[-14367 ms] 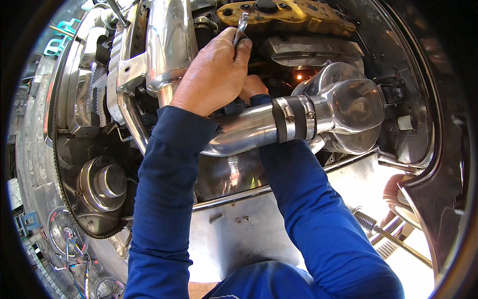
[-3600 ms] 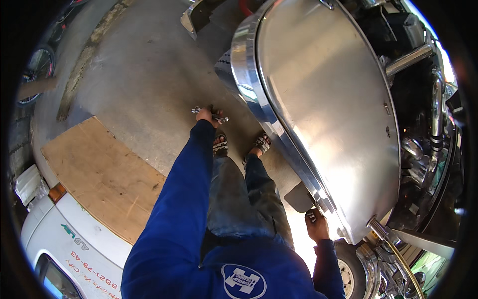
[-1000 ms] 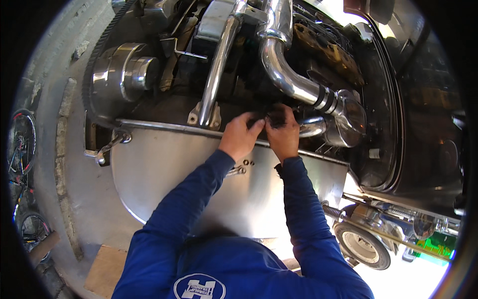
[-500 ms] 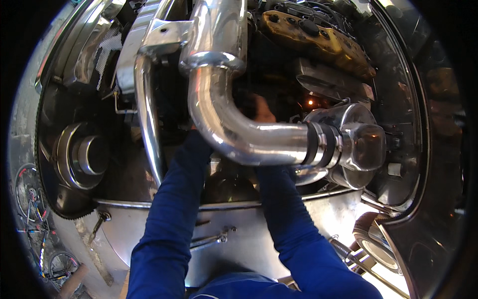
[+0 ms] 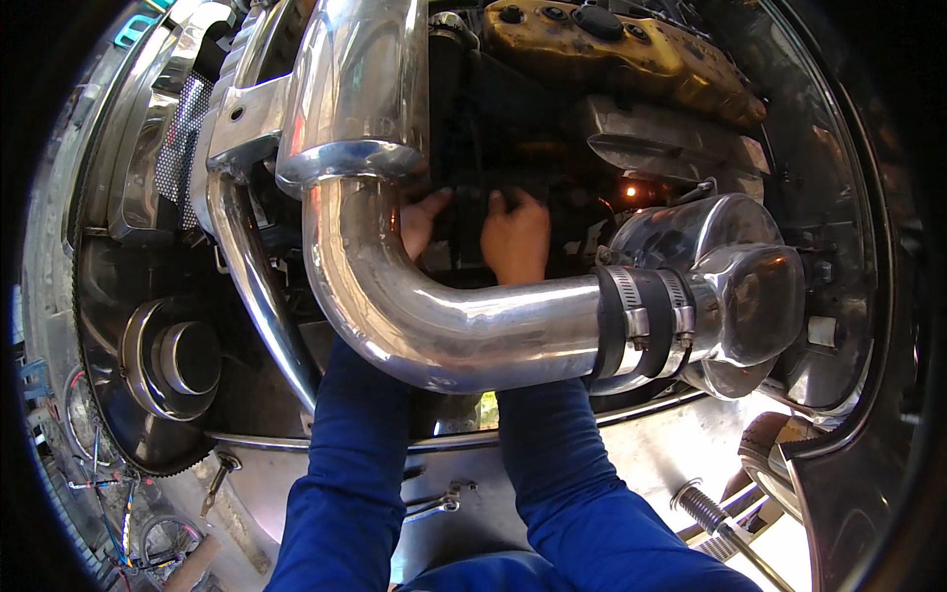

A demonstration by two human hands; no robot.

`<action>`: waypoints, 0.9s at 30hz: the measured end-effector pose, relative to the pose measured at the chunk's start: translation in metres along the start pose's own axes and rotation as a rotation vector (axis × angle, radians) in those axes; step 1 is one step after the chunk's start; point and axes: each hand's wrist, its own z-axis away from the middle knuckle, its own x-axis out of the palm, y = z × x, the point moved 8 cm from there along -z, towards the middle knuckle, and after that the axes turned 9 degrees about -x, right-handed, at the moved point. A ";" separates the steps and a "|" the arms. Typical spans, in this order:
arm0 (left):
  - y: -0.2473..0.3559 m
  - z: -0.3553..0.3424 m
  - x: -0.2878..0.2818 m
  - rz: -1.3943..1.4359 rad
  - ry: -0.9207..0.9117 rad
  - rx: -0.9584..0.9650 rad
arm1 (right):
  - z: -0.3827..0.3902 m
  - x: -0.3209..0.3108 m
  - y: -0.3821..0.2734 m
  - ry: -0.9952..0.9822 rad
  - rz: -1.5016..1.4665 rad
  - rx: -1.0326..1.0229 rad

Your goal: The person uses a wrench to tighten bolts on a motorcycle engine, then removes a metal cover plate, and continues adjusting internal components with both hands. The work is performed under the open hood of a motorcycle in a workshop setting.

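Both my arms reach beneath a polished bent metal pipe [image 5: 434, 306] into the dark engine bay. My left hand [image 5: 419, 225] shows just past the inner curve of the bend, partly hidden by the pipe, its thumb toward the dark middle. Just to its right, my right hand [image 5: 517, 235] is closed, back of the hand up, fingers curled away from me. Both seem to grip something dark down there, too shadowed to make out. Black hose sleeves with metal clamps [image 5: 643, 321] join the pipe to a shiny metal canister [image 5: 745, 286] on the right.
A yellowish engine cover [image 5: 612, 54] lies at the far right, with a metal shield [image 5: 661, 148] below it and a small glowing light [image 5: 631, 191]. A thinner shiny tube [image 5: 258, 271] runs at left, near a round metal housing [image 5: 173, 360]. A bicycle [image 5: 123, 503] stands outside.
The view has shifted, so the pipe sits lower and further left. Both hands now show beyond the bend, where before they were mostly hidden.
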 end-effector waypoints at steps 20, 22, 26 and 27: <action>0.030 0.021 0.004 -0.003 0.077 -0.030 | -0.002 -0.002 -0.006 -0.011 0.014 -0.004; 0.029 0.021 0.003 -0.011 0.071 -0.029 | -0.002 -0.002 -0.007 -0.007 0.029 -0.008; 0.026 0.019 0.002 -0.026 0.079 -0.035 | -0.001 -0.003 -0.008 -0.005 0.036 -0.009; 0.026 0.019 0.002 -0.031 0.080 -0.033 | -0.001 -0.003 -0.009 -0.002 0.035 -0.015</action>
